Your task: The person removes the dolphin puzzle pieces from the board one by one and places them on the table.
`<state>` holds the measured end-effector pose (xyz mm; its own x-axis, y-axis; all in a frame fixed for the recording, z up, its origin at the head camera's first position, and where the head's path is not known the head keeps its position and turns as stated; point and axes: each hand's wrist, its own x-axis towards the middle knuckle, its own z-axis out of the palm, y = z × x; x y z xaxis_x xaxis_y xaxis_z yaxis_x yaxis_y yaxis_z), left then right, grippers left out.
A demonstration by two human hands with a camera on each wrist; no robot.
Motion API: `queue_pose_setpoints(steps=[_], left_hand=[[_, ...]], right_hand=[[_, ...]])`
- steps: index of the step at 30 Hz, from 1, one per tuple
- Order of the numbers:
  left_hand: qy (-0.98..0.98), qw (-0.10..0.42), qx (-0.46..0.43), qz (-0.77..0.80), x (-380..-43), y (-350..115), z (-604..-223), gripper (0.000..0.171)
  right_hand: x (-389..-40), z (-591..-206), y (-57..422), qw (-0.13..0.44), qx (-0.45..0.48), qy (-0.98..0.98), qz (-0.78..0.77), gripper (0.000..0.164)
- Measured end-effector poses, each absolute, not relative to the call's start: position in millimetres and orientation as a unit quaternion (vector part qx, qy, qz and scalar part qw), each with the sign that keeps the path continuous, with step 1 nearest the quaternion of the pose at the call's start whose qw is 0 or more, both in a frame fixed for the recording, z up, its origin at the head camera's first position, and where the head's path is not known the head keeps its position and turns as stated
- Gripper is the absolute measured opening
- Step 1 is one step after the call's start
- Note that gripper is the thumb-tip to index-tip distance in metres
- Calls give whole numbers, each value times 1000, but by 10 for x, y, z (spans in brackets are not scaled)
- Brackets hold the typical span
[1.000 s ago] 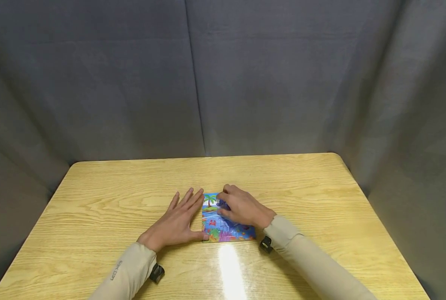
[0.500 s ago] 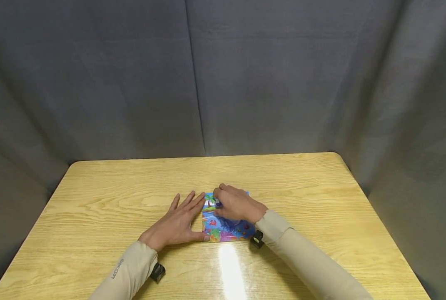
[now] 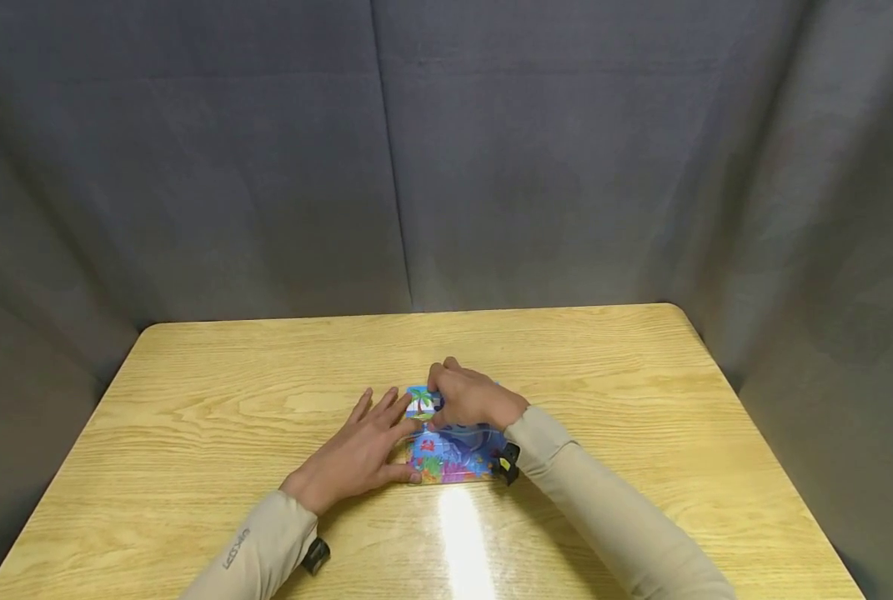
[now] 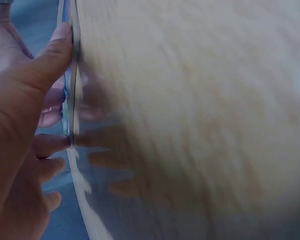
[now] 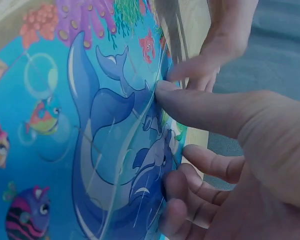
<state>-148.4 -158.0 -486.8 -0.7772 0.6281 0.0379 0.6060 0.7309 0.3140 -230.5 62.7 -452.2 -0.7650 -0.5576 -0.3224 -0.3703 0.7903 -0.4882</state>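
Observation:
A flat board (image 3: 449,472) printed with a sea picture lies on the table, showing dolphins, fish, coral and a palm tree. Clear plastic wrap (image 5: 126,146) covers it, shiny and raised in a crease across the dolphins in the right wrist view. My right hand (image 3: 474,400) is over the upper middle of the board, pinching the wrap between thumb and curled fingers. My left hand (image 3: 359,458) lies spread along the left edge, its thumb at the near left corner and its index fingertip by the right thumb. The upper right of the picture is hidden under the right hand.
The wooden table (image 3: 191,400) extends around the board on all sides. Grey curtains (image 3: 266,183) hang behind it and at both sides. A bright light reflection crosses the wood in front of the board.
My right hand has shifted slightly left and lifted a little, and a raised line of wrap now shows beneath it. The left index finger has moved right, onto the board's edge.

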Motion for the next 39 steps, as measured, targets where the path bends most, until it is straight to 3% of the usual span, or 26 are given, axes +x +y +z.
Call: queue_pose_setpoints(steps=[10,16,20,25,39], left_hand=[[926,26,341,159,-1459,-1585,-4878,61],[926,22,343,156,-1453,-1576,-4883,56],[926,21,344,156,-1450,-1566,-4877,55],[925,27,342,160,-1447,-1563,-4866,57],[928,49,330,169,-1428,-1589,-4876,68]], right_hand=[[-2271,-4544,655,182,-290,921,-186,49],[-2300,-4566,724,137,-328,904,-236,21],[-2351,-4524,792,155,-318,879,-319,7],[-2428,-4420,976,171,-280,869,-370,8],[-2752,-4270,1832,171,-257,902,-302,7]])
